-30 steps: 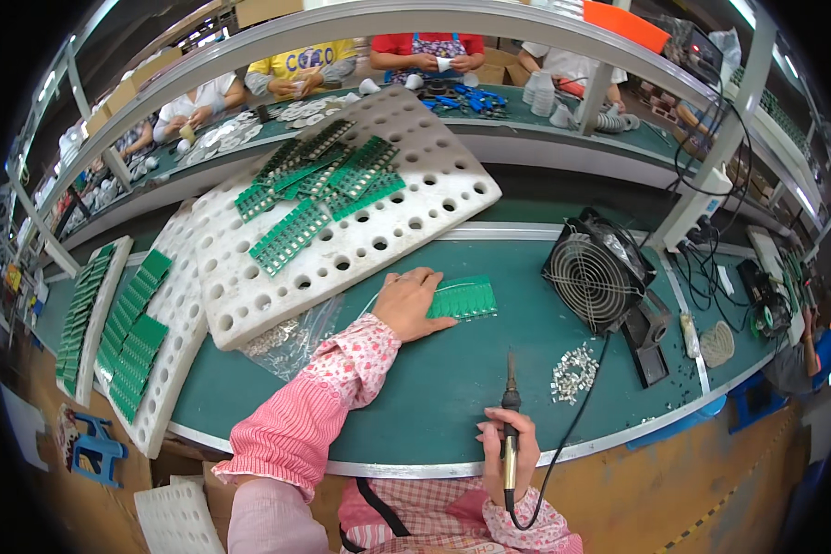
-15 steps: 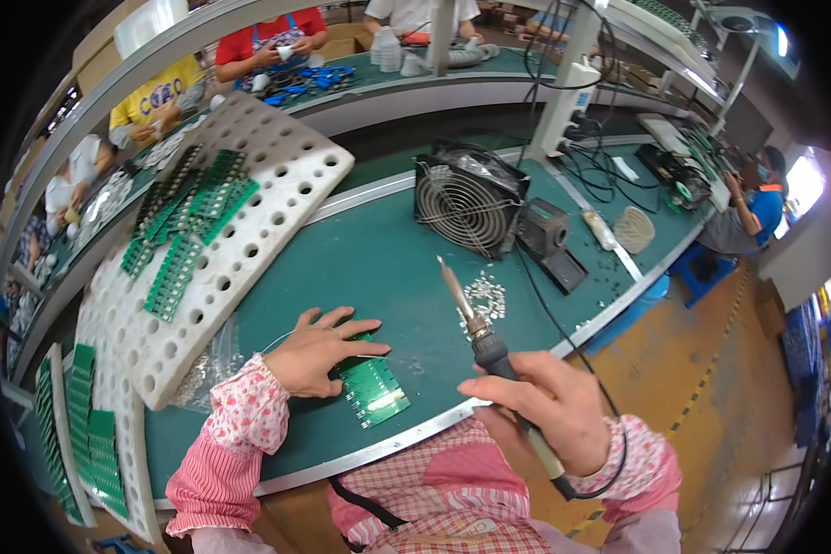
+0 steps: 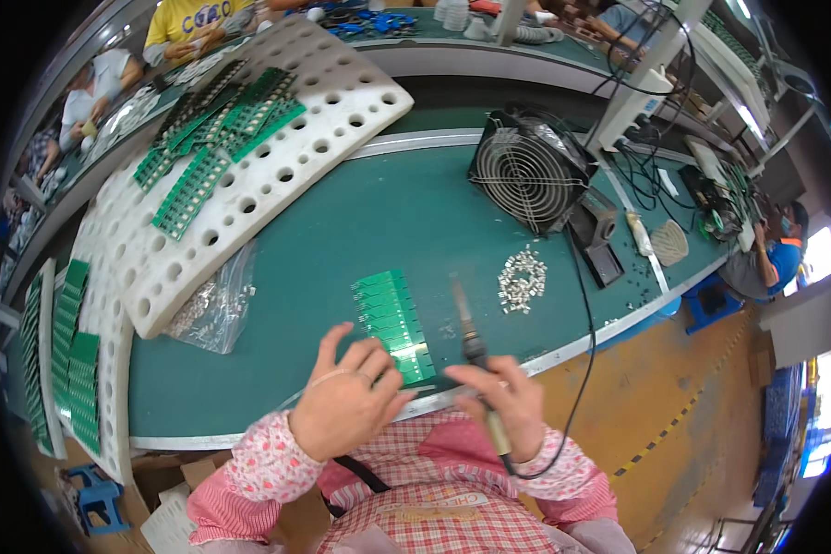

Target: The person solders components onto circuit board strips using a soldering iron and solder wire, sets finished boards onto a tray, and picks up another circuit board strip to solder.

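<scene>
A strip of small green circuit boards (image 3: 392,323) lies on the green bench mat near the front edge. My left hand (image 3: 346,402) rests just below and left of the strip, fingers spread, the fingertips at its near end. My right hand (image 3: 503,402) grips a soldering iron (image 3: 471,346) by its dark handle, the tip pointing away from me just right of the boards. The iron's black cord (image 3: 582,314) runs off toward the back right.
A small pile of metal parts (image 3: 522,277) lies right of the iron. A black fan (image 3: 526,171) and a tool stand (image 3: 600,240) sit behind it. White perforated foam trays (image 3: 277,175) with green boards lie left, over a clear bag (image 3: 212,309). Other people work at the far bench.
The view has swung back toward the bench. My left hand slid off the board strip to its near end. My right hand brought the soldering iron down beside the boards.
</scene>
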Demonstrator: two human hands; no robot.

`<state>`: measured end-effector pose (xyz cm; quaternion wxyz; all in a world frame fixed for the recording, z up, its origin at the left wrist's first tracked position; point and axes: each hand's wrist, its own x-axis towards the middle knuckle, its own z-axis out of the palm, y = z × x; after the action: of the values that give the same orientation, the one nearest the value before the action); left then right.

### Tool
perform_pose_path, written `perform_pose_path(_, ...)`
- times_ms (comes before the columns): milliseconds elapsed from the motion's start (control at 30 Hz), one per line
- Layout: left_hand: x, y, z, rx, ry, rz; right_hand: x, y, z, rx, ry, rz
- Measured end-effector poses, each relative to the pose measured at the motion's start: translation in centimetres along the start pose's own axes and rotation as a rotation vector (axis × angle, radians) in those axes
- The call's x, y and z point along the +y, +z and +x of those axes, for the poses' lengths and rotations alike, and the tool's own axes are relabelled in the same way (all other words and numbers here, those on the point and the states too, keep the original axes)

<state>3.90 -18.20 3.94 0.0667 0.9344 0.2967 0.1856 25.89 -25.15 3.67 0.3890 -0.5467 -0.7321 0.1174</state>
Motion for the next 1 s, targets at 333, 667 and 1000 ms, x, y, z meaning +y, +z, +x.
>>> perform_pose_path(333,-0.6,0.1,-4.5,0.177,-0.29,-0.188,9.9,-6.5,3.5,0.531,0.041,-0.52)
perform_pose_path(667,-0.3,1.3,-5.7,0.312,-0.513,-0.219,22.2,-9.6,3.0,0.414,0.393,-0.632)
perform_pose_path(1000,0.6,1.5,-6.3,0.318,-0.524,-0.145,26.4,-10.8,3.1,0.502,0.503,-0.897)
